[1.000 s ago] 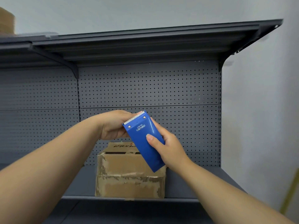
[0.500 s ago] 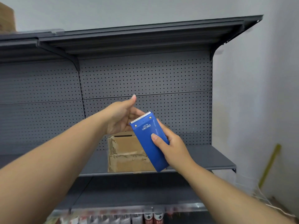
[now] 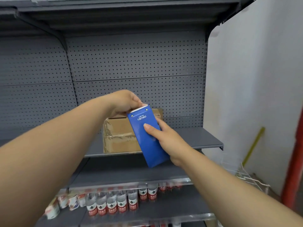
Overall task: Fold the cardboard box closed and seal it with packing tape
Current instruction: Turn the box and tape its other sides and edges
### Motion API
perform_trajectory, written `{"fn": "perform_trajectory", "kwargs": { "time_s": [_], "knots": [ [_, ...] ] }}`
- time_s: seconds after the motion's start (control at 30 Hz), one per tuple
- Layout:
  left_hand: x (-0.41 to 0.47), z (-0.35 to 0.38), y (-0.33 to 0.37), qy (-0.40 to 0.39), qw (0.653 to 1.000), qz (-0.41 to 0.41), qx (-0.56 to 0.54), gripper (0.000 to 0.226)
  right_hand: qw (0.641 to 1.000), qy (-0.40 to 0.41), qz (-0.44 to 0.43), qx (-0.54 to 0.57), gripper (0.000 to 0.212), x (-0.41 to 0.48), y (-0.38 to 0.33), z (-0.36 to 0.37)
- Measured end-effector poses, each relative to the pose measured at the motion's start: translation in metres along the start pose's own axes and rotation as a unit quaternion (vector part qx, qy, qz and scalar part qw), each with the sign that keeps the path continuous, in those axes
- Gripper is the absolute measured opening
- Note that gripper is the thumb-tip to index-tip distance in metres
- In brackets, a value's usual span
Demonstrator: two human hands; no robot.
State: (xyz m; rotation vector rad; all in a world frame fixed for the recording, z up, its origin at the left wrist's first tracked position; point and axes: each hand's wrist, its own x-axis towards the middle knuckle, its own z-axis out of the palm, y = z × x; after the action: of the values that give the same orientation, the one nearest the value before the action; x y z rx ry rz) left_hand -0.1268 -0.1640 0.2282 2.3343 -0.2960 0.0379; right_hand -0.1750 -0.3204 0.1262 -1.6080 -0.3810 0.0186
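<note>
While your left hand (image 3: pixel 125 102) pinches at the serrated top edge of the blue tape dispenser (image 3: pixel 146 135), fingertips pressed together just behind the teeth, you can't tell from this view if there's a tape end btwn them; prob. yes, but the tape itself doesn't show. Your right hand (image 3: pixel 165 138) is wrapped round the dispenser body, thumb flat on the blue face, fingers hidden behind it.

Key relation: the cardboard box (image 3: pixel 121 135) lies beyond and below both grips, partly hidden behind the dispenser. Its open top sits just under your left hand, so left is the nearer one to the flaps. The dispenser's long axis runs tilted, teeth up and away from you, leaning left, tail down toward you and right. The box's long side runs left-right, across that axis. A dark gap shows at the box top below your left hand, so the flaps look not fully shut, and nothing shows a fresh strip on top; old torn tape marks the front face.

Surface: the grey shelf (image 3: pixel 196 140) under the box, bare metal to the right of your right hand. Pegboard back panel (image 3: pixel 139 63) stands close behind the box, so little room to push past it. Below your grips, a lower shelf holds rows of bottles (image 3: pixel 114 205). White wall (image 3: pixel 254 79) further right.
</note>
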Motion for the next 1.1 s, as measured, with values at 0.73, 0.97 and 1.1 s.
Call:
{"fn": "perform_trajectory", "kwargs": {
  "time_s": [0.73,0.97,1.1],
  "knots": [
    [0.136,0.066,0.022,0.034,0.986,0.1,0.129,0.028,0.987,0.107,0.064,0.105,0.042,0.078,0.069,-0.056],
    [0.174,0.099,0.025,0.085,0.989,0.097,0.07,0.028,0.986,0.094,0.102,0.092,0.035,0.085,0.096,-0.095],
    [0.188,0.109,0.008,0.068,0.985,0.07,0.142,0.02,0.982,0.075,0.14,0.101,0.041,0.091,0.114,-0.096]
  ]
}}
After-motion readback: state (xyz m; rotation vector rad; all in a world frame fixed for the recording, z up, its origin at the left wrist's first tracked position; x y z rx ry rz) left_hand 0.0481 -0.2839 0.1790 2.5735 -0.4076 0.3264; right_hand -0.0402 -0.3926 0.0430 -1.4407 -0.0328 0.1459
